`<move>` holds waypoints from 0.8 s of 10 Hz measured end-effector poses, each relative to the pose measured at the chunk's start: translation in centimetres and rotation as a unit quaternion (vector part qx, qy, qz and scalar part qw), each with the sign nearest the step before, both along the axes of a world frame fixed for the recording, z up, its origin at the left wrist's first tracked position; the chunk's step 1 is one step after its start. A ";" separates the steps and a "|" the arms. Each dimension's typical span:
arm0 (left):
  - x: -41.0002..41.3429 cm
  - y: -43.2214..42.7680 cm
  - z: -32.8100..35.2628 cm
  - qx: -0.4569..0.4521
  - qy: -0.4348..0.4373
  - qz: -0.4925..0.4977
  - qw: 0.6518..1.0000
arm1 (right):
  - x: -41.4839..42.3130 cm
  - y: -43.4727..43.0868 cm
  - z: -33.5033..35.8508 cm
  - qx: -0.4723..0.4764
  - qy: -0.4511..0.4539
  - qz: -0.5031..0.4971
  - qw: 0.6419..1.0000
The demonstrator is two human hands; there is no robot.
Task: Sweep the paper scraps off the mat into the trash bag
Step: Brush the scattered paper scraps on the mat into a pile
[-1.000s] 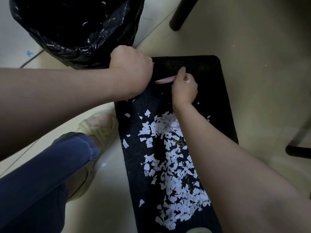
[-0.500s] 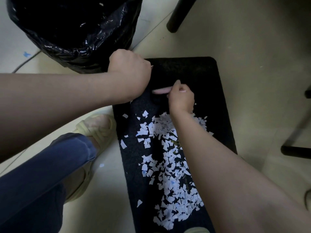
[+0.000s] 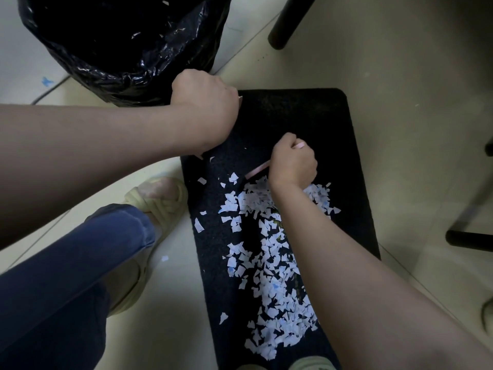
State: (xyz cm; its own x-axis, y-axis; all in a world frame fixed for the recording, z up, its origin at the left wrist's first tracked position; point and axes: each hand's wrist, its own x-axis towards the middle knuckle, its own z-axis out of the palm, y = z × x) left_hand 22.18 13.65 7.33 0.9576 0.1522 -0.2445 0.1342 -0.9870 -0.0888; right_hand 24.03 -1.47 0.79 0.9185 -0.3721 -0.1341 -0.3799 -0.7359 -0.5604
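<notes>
Paper scraps (image 3: 269,252), white with a few bluish ones, lie in a thick band down the middle of the black mat (image 3: 333,124), from the centre of the frame to its lower edge, with loose bits strewn toward the mat's left side. At the top of the heap the right hand (image 3: 293,164) has its fingers curled tight around a thin pink stick (image 3: 257,170), whose two ends poke out on either side of the fist; the forearm covers the right part of the heap. The left hand (image 3: 204,108) is balled over the mat's upper left corner, and what its fingers clutch, if anything, is hidden beneath it.

Just beyond that fist, in the upper left, stands the trash bag (image 3: 120,49), black and glossy, with a few pale flecks inside. The mat lies on a pale floor (image 3: 400,62). Left of the mat are a yellowish sandal (image 3: 160,198) and a blue trouser leg (image 3: 66,276), with one stray scrap (image 3: 165,258) on the floor. A dark furniture leg (image 3: 290,20) stands at the top, and a dark bar (image 3: 469,239) is cut off at the right edge. Another shoe (image 3: 312,364) is barely visible at the bottom.
</notes>
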 end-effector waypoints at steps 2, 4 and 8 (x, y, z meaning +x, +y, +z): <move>-0.3 -0.2 0.1 0.020 0.000 -0.016 1.000 | -0.4 1.9 -1.0 0.130 0.015 0.070 0.989; -0.7 0.4 0.2 -0.038 -0.029 -0.003 0.999 | -2.2 0.5 -0.8 0.032 -0.009 0.009 0.999; -0.6 0.2 -0.6 -0.044 -0.070 -0.002 0.997 | -3.4 0.9 -0.8 -0.003 -0.036 0.073 0.997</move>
